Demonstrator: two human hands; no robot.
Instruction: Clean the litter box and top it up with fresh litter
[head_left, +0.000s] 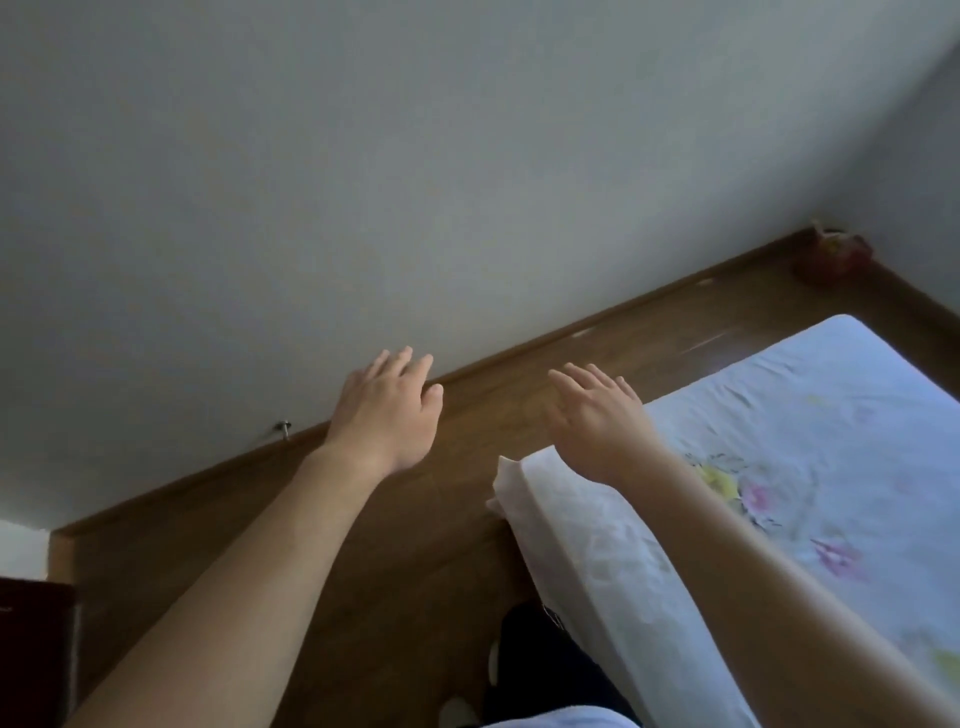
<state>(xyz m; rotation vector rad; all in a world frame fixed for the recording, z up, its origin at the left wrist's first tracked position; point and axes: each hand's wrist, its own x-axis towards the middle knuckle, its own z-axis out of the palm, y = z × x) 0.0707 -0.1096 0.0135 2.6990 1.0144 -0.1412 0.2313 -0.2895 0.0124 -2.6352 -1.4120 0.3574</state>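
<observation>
The left hand (387, 415) is held out over the brown floor (441, 545) near the grey wall (363, 182), fingers straight and loose, holding nothing. The right hand (597, 415) is the same, just over the near corner of the white flowery bed (810, 415). I cannot tell where the litter box is.

no readable text, view perhaps blurred

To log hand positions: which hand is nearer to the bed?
Right. The right hand is over the bed corner; the left hand is apart, over the floor by the wall.
</observation>
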